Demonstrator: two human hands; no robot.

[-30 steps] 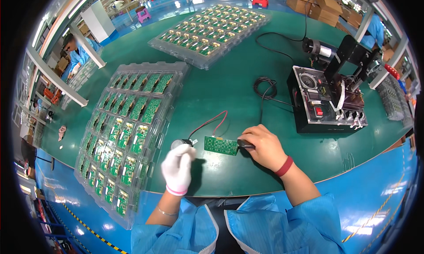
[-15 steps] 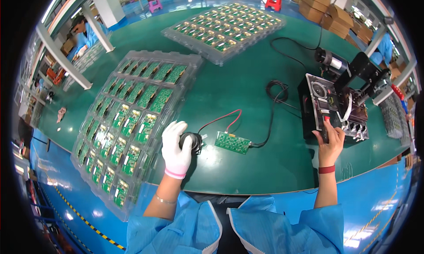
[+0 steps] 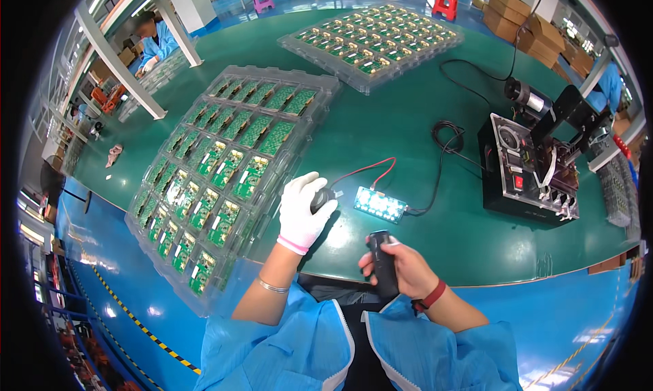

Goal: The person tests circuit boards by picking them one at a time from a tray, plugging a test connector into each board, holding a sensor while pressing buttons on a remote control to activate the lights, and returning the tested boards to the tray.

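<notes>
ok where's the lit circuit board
In the head view, the lit circuit board lies near centre on the green table, right of the gloved left hand.

White lights now shine across the circuit board (image 3: 379, 205), unlit in both earlier views. The right hand (image 3: 403, 268), at the black box (image 3: 517, 207) half a second ago, is now over the table's near edge, fingers around a black handheld device (image 3: 384, 265). The box's red switch (image 3: 519, 181) is uncovered again. The cable end (image 3: 416, 211), hand-gripped one second ago, is now free of fingers.
</notes>
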